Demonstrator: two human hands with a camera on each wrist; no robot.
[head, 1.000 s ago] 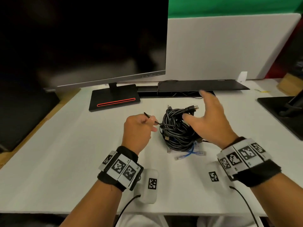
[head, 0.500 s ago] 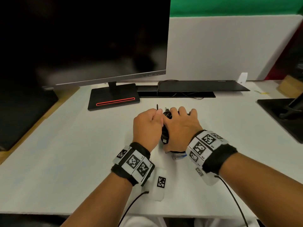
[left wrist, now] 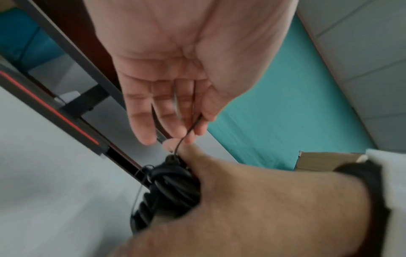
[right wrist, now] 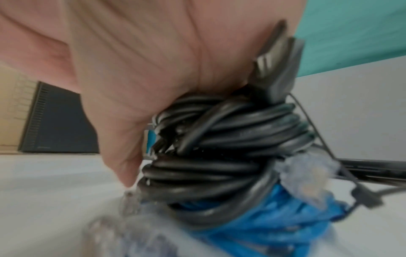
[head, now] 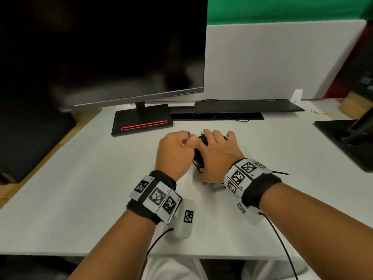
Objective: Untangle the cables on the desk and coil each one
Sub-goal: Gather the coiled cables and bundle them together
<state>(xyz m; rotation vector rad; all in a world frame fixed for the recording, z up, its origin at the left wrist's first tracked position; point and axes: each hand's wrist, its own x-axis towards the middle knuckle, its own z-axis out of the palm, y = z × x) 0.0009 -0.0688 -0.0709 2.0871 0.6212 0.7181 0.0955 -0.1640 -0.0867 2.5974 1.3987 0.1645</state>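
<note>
Head view looks down over the bench (head: 80,199); both wrist views sit close, sharing the cables (right wrist: 219,147).

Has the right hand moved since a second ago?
Yes. The right hand has swung left and come down from above the black cable bundle onto it, farther from the monitor base at right, now beside the left hand.

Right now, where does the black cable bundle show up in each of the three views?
Head: black cable bundle at centre, mostly hidden between left hand and right hand.
Left wrist: low centre, against the right hand; the left hand pinches a thin tie running from it.
Right wrist: fills the centre, under the right palm, above the blue cable.
Shared landmark: the white desk.
</note>
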